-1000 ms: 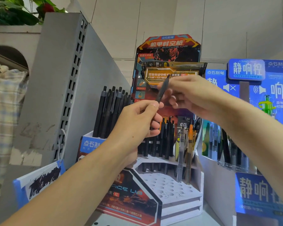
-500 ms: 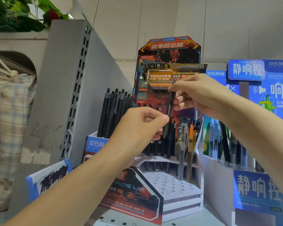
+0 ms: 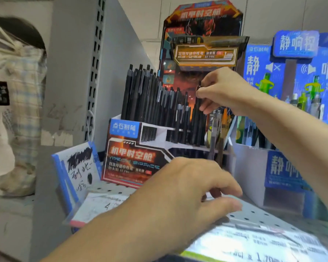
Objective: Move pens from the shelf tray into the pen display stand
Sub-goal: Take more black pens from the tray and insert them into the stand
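The pen display stand (image 3: pixel 133 161) is a stepped cardboard box with an orange and black front, standing on the perforated shelf. Several black pens (image 3: pixel 150 99) stand upright in its back rows. My right hand (image 3: pixel 218 89) pinches the top of one black pen (image 3: pixel 198 103) that stands upright at the right end of those rows. My left hand (image 3: pixel 186 188) hovers low in front of the stand, fingers loosely spread and holding nothing. The stand's lower white steps are hidden behind this hand.
A blue pen display (image 3: pixel 284 167) stands close on the right. A grey slotted shelf upright (image 3: pixel 95 72) rises on the left, with a scribbled test pad (image 3: pixel 78 167) at its foot. Shiny price labels (image 3: pixel 254 244) line the shelf's front edge.
My left hand has let go of the pen and dropped down in front of the stand. My right hand has lowered the pen upright into the back rows. The camera has tilted downward.
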`<act>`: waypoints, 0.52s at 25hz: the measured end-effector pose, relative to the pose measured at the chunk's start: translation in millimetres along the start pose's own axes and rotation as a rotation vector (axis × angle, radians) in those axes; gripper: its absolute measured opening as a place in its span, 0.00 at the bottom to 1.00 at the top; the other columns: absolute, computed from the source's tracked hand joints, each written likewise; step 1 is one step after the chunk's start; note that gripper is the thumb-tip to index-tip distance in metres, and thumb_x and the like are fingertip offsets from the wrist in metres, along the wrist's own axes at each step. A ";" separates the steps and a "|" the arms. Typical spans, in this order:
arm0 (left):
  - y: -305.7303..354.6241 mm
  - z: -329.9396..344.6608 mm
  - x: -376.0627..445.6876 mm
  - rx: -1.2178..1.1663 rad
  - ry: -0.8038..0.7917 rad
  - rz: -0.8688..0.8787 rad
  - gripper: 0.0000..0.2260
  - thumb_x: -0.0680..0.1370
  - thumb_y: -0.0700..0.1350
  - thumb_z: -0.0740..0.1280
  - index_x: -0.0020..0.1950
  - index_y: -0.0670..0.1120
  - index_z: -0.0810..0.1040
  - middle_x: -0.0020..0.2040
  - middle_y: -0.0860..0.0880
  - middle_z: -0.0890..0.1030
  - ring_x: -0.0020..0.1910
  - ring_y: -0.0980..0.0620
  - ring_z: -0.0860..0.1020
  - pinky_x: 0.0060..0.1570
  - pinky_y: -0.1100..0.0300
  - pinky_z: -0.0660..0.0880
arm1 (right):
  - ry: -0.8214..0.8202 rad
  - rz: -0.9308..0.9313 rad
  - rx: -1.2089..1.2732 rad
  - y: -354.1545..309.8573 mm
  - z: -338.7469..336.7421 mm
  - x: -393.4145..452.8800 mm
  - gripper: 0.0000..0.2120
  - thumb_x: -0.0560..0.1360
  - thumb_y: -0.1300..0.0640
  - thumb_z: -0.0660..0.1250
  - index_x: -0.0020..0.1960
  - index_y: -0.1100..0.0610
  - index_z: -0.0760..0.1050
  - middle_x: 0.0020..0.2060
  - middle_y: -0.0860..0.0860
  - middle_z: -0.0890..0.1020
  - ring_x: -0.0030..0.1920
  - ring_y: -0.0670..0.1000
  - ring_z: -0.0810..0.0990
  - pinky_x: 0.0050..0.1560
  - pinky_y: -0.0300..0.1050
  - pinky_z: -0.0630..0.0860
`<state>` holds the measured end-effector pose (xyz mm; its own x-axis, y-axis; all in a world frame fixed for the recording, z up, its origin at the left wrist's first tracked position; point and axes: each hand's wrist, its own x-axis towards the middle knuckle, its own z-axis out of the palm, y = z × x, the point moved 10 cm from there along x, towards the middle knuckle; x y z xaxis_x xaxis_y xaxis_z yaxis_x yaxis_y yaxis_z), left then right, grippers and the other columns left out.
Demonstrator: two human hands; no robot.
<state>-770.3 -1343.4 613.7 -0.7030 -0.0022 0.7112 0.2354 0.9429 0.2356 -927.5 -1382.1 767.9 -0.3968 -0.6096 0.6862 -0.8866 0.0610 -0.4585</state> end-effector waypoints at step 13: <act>-6.7 17.2 3.3 -0.046 -0.206 -0.122 0.05 0.75 0.53 0.74 0.46 0.53 0.87 0.42 0.58 0.85 0.42 0.64 0.81 0.45 0.60 0.79 | -0.091 -0.097 -0.372 -14.4 28.2 -6.5 0.08 0.76 0.59 0.73 0.53 0.55 0.78 0.44 0.53 0.83 0.38 0.53 0.84 0.31 0.39 0.75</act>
<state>-785.7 -1344.0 603.1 -0.8489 -0.0428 0.5267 0.1672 0.9237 0.3446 -905.5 -1401.3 754.0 -0.2988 -0.6932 0.6559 -0.9512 0.2715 -0.1464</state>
